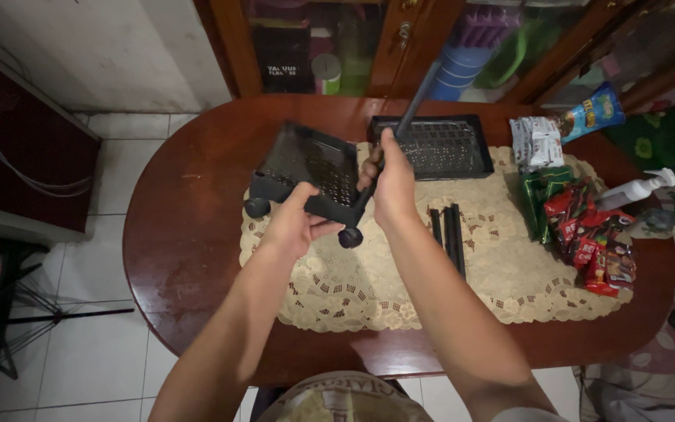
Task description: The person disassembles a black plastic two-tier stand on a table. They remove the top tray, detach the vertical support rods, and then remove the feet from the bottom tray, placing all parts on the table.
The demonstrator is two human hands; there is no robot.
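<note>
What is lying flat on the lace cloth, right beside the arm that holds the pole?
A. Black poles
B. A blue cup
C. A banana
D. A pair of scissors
A: a few spare black poles lie side by side on the lace cloth, just beside the right hand, which grips another pole at the corner of the wheeled black tray.

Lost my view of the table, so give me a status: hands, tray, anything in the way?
Left hand grips wheeled tray, tilted up. Right hand holds pole at its corner. Spare poles, second tray alongside.
</note>
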